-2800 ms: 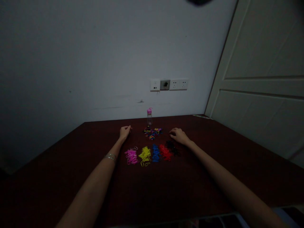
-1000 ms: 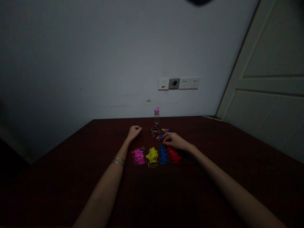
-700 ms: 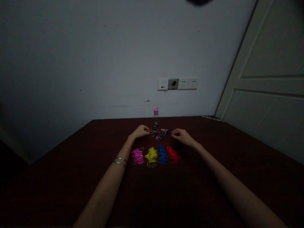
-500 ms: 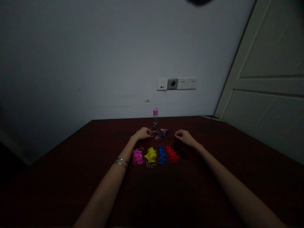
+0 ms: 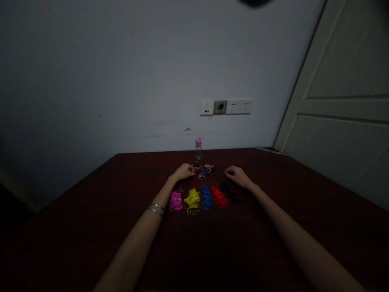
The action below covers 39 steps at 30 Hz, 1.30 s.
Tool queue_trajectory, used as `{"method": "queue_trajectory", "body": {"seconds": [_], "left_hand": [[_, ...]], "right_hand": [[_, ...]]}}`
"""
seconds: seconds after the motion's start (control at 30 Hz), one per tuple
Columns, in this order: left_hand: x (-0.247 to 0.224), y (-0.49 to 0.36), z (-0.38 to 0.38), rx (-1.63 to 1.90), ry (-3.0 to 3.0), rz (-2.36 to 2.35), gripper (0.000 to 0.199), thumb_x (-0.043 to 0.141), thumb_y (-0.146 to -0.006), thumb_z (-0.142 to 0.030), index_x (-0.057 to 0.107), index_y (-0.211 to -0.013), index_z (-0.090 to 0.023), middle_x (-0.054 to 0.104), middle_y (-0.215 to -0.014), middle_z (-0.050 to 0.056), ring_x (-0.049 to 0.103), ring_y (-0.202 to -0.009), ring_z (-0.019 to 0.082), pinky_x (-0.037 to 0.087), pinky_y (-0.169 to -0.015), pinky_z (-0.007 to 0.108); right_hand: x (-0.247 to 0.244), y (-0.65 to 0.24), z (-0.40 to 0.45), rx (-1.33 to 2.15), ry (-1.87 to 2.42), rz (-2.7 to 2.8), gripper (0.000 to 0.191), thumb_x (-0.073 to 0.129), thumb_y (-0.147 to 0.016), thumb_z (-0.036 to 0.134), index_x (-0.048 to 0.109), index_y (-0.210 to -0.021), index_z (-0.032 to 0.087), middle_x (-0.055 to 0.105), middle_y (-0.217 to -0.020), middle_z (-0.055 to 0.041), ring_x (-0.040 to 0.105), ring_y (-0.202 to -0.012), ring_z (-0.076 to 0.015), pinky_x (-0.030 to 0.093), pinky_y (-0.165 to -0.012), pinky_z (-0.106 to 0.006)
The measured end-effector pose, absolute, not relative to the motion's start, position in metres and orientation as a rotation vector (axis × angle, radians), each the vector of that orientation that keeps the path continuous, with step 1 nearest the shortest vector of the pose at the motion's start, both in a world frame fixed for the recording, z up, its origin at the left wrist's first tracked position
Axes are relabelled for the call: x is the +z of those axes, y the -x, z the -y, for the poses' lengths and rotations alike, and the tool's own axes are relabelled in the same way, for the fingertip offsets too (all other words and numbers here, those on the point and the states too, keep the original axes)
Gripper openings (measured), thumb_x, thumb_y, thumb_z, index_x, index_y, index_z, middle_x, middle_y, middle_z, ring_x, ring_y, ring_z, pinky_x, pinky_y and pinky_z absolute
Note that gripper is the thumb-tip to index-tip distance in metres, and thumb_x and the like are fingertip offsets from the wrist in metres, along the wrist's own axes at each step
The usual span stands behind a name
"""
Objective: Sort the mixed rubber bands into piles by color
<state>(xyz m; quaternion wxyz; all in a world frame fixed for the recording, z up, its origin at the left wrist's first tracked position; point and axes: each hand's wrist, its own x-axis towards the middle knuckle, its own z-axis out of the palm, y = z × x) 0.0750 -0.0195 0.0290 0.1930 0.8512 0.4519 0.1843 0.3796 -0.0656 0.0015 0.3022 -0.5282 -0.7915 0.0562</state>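
Note:
My left hand [image 5: 184,172] rests at the left edge of a mixed pile of small coloured rubber bands [image 5: 203,170]. Its fingers are curled together, and whatever is between the fingertips is too small to make out. Right of that pile, apart from it, my right hand [image 5: 237,176] has thumb and forefinger pinched; anything in them cannot be made out. Nearer me lie sorted heaps in a row: pink bands [image 5: 176,201], yellow bands [image 5: 192,198], blue bands [image 5: 207,198], red bands [image 5: 219,197] and dim black bands [image 5: 230,191] just below my right hand.
A clear bottle with a pink cap [image 5: 198,150] stands behind the mixed pile. The dark red table [image 5: 194,251] reaches back to a pale wall [image 5: 152,81] with sockets [image 5: 238,107]. A white panelled door [image 5: 343,105] is at the right.
Hardly anything differs. The view has shifted very slightly, and both hands stay at nearly the same places, still curled. The heaps look the same.

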Motion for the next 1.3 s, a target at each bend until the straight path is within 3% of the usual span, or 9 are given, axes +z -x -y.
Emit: {"method": "queue_trajectory", "body": {"seconds": [0.2, 0.37, 0.67, 1.07, 1.3], "left_hand": [[0.044, -0.067, 0.025, 0.446, -2.242, -1.257, 0.018, 0.056, -0.061, -0.019, 0.070, -0.071, -0.010, 0.059, -0.059, 0.000, 0.049, -0.056, 0.010, 0.036, -0.054, 0.021], [0.065, -0.060, 0.034, 0.169, -2.033, -1.134, 0.015, 0.066, -0.056, -0.025, 0.070, -0.064, -0.012, 0.054, -0.048, -0.001, 0.043, -0.046, 0.008, 0.030, -0.044, 0.019], [0.079, -0.070, 0.053, -0.163, -1.833, -1.093, 0.027, 0.080, -0.045, -0.033, 0.072, -0.064, -0.016, 0.051, -0.045, -0.001, 0.037, -0.040, 0.006, 0.021, -0.038, 0.019], [0.055, -0.030, 0.031, 0.517, -1.777, -1.275, 0.030, 0.066, -0.062, -0.035, 0.067, -0.083, -0.014, 0.043, -0.048, -0.005, 0.035, -0.043, 0.005, 0.021, -0.040, 0.018], [0.036, -0.020, 0.018, 0.710, -1.666, -1.442, 0.036, 0.066, -0.062, -0.040, 0.065, -0.086, -0.013, 0.039, -0.048, -0.007, 0.030, -0.041, 0.005, 0.019, -0.039, 0.018]], "right_hand": [[0.002, -0.380, 0.066, 0.153, 1.397, 2.091, 0.017, 0.053, -0.078, 0.020, 0.070, -0.081, 0.016, 0.068, -0.091, -0.0080, 0.062, -0.086, -0.0194, 0.046, -0.081, -0.028], [0.000, -0.380, 0.064, 0.163, 1.384, 2.083, 0.018, 0.054, -0.077, 0.020, 0.070, -0.082, 0.016, 0.068, -0.092, -0.0085, 0.062, -0.087, -0.0202, 0.046, -0.082, -0.029], [0.000, -0.381, 0.064, 0.183, 1.387, 2.081, 0.017, 0.054, -0.078, 0.023, 0.070, -0.081, 0.017, 0.068, -0.091, -0.0080, 0.062, -0.086, -0.0198, 0.046, -0.081, -0.029], [0.001, -0.375, 0.062, 0.183, 1.380, 2.078, 0.024, 0.054, -0.082, 0.035, 0.071, -0.085, 0.018, 0.068, -0.092, -0.0084, 0.062, -0.087, -0.0204, 0.045, -0.082, -0.030], [0.009, -0.354, 0.066, 0.206, 1.260, 2.148, 0.018, 0.056, -0.081, 0.027, 0.070, -0.085, 0.018, 0.067, -0.092, -0.0077, 0.060, -0.087, -0.0197, 0.045, -0.083, -0.032]]}}
